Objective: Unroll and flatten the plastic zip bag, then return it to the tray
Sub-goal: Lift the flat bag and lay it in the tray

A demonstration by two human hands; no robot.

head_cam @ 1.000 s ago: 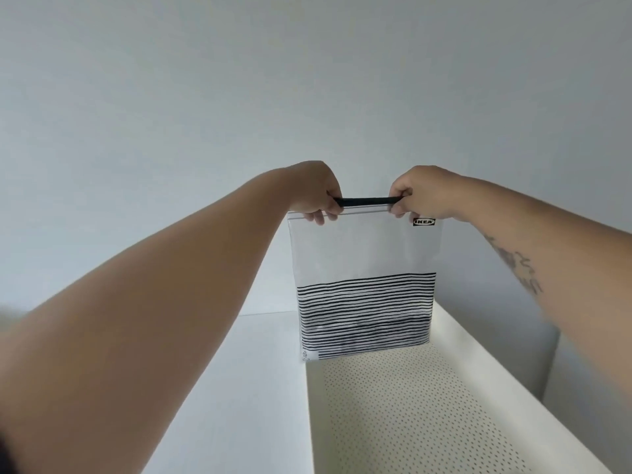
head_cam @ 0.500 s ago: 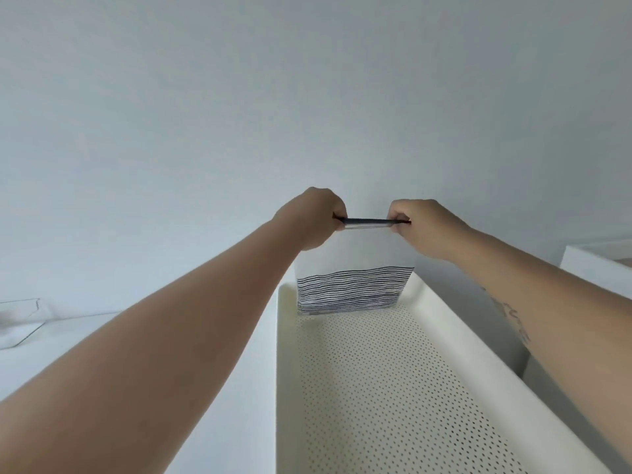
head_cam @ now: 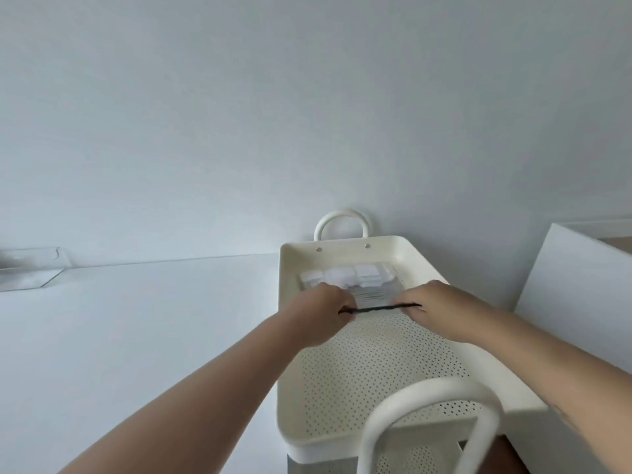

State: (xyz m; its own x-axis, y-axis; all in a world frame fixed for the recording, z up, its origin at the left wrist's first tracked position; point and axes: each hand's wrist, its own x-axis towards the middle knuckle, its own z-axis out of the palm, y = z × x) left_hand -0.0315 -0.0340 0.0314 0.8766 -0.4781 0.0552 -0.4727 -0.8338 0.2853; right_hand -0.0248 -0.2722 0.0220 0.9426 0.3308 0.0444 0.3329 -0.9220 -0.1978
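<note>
Both hands grip the dark zip strip of the bag [head_cam: 362, 285], left hand [head_cam: 325, 311] at its left end, right hand [head_cam: 432, 307] at its right. The bag lies flat in the far half of the perforated tray [head_cam: 376, 364], beyond the hands. The tray, with looped handles far and near, stands on the white worktop [head_cam: 136, 319].

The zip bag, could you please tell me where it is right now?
In the head view, the zip bag lies at the far end of the tray, near the far handle, both hands gripping its black zip edge.
</note>
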